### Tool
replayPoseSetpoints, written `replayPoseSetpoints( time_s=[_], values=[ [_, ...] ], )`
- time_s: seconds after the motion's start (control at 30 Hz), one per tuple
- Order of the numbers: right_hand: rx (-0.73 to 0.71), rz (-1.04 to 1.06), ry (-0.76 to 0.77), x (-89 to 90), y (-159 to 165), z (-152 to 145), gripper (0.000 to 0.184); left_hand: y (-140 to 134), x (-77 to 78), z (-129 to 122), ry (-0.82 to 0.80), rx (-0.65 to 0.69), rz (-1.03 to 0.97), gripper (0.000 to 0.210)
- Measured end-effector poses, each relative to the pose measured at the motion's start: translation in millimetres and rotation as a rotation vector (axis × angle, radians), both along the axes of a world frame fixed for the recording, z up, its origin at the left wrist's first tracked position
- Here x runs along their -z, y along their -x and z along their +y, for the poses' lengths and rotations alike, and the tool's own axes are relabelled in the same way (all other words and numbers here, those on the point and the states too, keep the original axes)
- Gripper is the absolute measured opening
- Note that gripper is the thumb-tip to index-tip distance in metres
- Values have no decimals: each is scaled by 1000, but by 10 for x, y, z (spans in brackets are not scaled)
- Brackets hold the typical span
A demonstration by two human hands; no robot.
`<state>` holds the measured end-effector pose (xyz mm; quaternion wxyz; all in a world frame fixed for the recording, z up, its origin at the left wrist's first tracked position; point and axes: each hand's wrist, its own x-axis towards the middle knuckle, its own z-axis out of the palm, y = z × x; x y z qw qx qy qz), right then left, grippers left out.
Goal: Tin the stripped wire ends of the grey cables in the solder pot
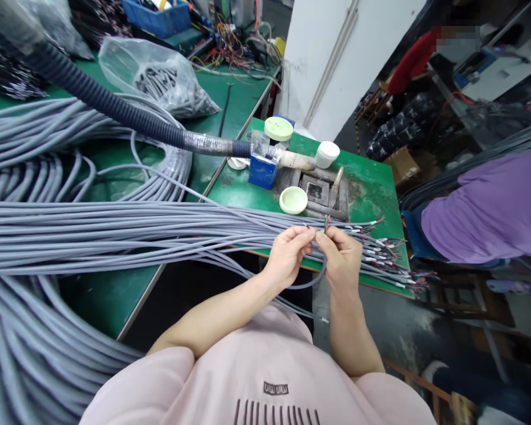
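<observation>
Wires (327,223) are rising from the pinching right hand (341,251), the left hand (291,251) closed just beside, grey cable (319,278) curving below.

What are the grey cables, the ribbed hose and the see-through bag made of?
The cables look covered in smooth, bendy plastic, maybe rubbery, with a soft sheen: they curve into loops without creasing. The hose is probably plastic too, dark blue and slightly shiny, with even ridges that look moulded. The bag seems thin, glossy plastic film, because it crinkles and lets you see inside.
</observation>
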<state>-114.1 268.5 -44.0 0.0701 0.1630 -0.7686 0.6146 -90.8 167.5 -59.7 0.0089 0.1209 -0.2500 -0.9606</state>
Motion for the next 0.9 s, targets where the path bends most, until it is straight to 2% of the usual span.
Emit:
replayPoseSetpoints(
  time_s=[0.3, 0.47, 0.57, 0.7, 0.8, 0.9],
  values=[
    [28, -25, -2, -24, -32, -29, 32, -7, -86, -24, -2, 43, -26, 35],
    [-42, 9, 11, -4, -12, -11, 27, -14, -101, -81, -4, 47, -16, 36],
    [-147, 4, -68, 20, -25, 39, 13, -12, -101, -170, -6, 28, -10, 34],
    [-272, -30, -259, 29, -122, 91, 23, 2, -41, -254, -34, 0, -1, 31],
    [-307, 4, -311, 20, -195, 83, 25, -4, 46, -228, -69, 123, -40, 33],
    [-243, 17, -265, 15, -218, 63, 24, -42, 130, -176, -50, 249, 42, 42]
  ],
)
